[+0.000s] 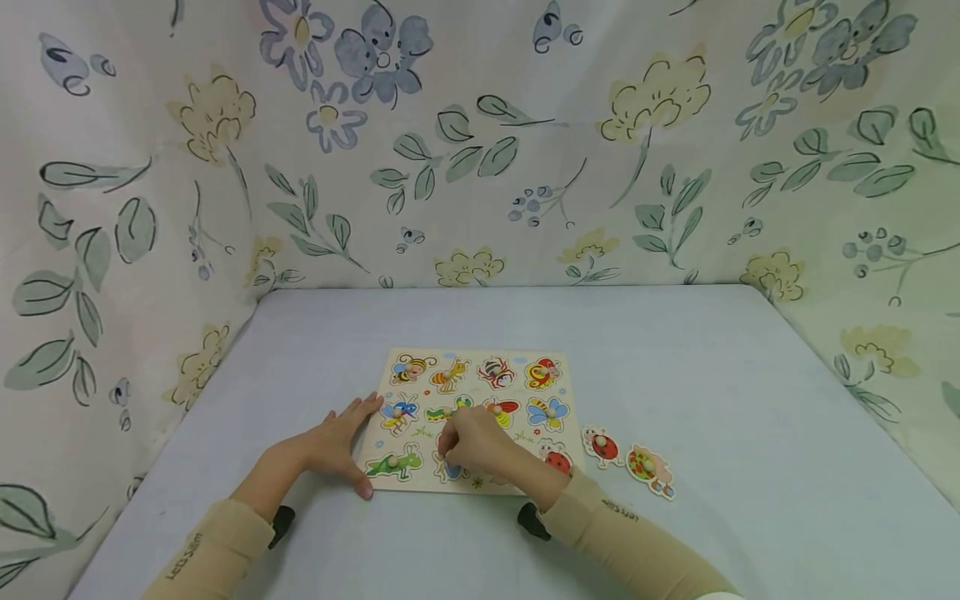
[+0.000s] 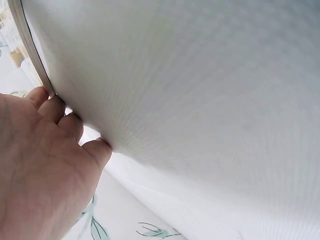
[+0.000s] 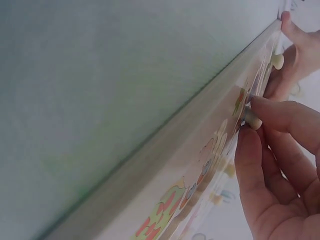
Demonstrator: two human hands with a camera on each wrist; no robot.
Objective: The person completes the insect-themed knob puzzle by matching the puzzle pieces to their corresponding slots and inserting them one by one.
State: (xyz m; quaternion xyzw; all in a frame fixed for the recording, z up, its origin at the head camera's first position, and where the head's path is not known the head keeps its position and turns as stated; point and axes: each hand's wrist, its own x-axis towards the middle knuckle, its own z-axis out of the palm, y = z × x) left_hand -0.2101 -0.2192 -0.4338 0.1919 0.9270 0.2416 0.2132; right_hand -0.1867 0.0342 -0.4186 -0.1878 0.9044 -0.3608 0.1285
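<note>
A wooden peg puzzle board (image 1: pixel 474 371) with colourful insect pieces lies on the table. My right hand (image 1: pixel 480 442) is over its front row, thumb and finger pinching the small knob (image 3: pixel 253 120) of a blue-winged insect piece (image 1: pixel 452 472). That piece lies at its place on the board, partly covered by the hand. Left of the board, my left hand (image 1: pixel 337 446) has its fingers spread, with fingertips and thumb at the board's left edge. A green grasshopper piece (image 1: pixel 395 462) lies between the two hands.
Two loose pieces, a ladybug (image 1: pixel 602 447) and a round red-and-green patterned one (image 1: pixel 651 469), lie right of the board. A ladybug picture (image 1: pixel 557 457) shows at the board's front right. A floral curtain (image 1: pixel 480 167) hangs behind the white table (image 1: pixel 675 358).
</note>
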